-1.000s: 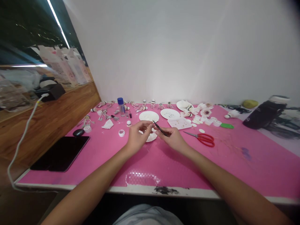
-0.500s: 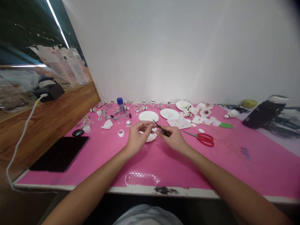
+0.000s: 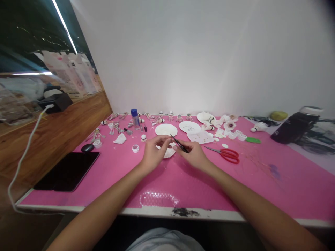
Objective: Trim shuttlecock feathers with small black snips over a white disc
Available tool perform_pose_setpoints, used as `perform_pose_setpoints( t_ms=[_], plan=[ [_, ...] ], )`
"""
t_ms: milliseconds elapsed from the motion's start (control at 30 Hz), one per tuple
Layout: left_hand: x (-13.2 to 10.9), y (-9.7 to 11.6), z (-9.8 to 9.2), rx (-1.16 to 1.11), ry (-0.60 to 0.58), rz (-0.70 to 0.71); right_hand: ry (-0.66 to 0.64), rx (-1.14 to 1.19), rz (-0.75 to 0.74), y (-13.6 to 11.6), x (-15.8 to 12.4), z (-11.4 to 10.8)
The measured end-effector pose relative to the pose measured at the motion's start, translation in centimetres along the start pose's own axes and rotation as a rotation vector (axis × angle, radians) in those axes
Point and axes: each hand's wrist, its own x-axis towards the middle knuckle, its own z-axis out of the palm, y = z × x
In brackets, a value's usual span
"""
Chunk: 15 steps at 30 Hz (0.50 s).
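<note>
My left hand (image 3: 157, 151) is held above the front of the table, thumb and fingertips pinched together. Whatever lies between those fingertips is too small to make out. In my right hand (image 3: 195, 153) is a slim black pair of what look like tweezers (image 3: 180, 144), their pointed tip reaching the left fingertips. Below and between both hands lies a small white plate (image 3: 169, 153), partly hidden by the fingers. Behind it are a white round plate (image 3: 166, 129) and another plate with small dark bits (image 3: 190, 127). A white tray (image 3: 200, 137) stands right of them.
Red-handled scissors (image 3: 229, 155) lie to the right. Several shuttlecocks, such as one at the right (image 3: 259, 127), line the back. A blue-capped bottle (image 3: 135, 120), small jars (image 3: 135, 149), a black tablet (image 3: 68, 171), a mouse (image 3: 87, 148) and a large black bottle (image 3: 295, 126) stand around.
Almost nothing differs. The fingers of my right hand have shifted very slightly around the black tweezers, and the whole view has moved by a hair.
</note>
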Motion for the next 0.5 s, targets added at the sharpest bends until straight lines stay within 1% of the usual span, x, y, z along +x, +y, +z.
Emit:
perform_pose_setpoints(
  t_ms=[367,500],
  plan=[
    [-0.07,-0.21,-0.02,0.005,-0.015,0.010,0.031,-0.074,-0.007,0.30,0.03,0.06],
    [0.04,0.06,0.05,-0.034,-0.021,-0.024,0.041,-0.102,-0.017,0.72,0.03,0.00]
  ],
)
